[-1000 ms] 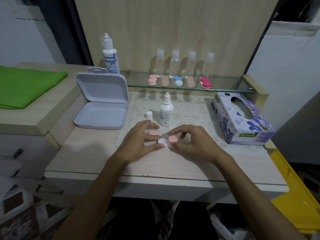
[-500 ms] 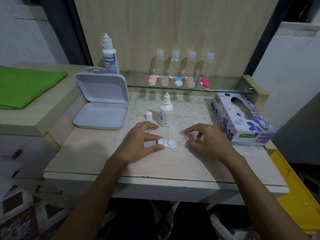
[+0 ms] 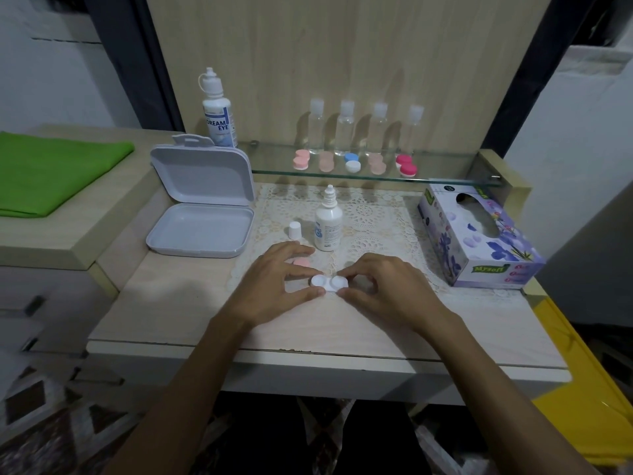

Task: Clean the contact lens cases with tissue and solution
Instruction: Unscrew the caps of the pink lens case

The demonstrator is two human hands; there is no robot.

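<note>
Two hands, left [image 3: 277, 282] and right [image 3: 387, 289], pinch white lens case [image 3: 329, 282], worktop middle; bottle [image 3: 219, 111] "DREAM EYE", tissue box [image 3: 479, 241] "Mysoft".

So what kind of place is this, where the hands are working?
Most likely a home dressing or vanity corner set up for contact lens care. A glass shelf holds clear travel bottles and small coloured lens cases, and a floral purple tissue box stands on the lace-covered tabletop.
</note>
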